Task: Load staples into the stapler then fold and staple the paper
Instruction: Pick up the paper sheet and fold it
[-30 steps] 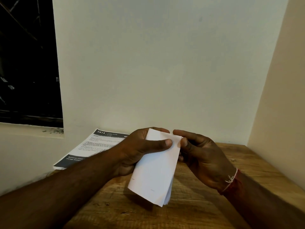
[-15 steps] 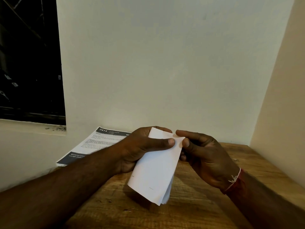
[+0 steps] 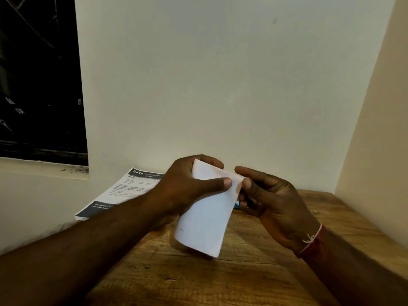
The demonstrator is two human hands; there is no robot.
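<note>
White, folded: gripping paper with left hand, pinching its corner with right hand; judging fold done, probably leaving only stapling.

Wooden table set in a wall corner. Printed sheet headed "3414 LIVING ROOM" lies far left, by the wall. Dark window upper left, pale ledge under it.
</note>
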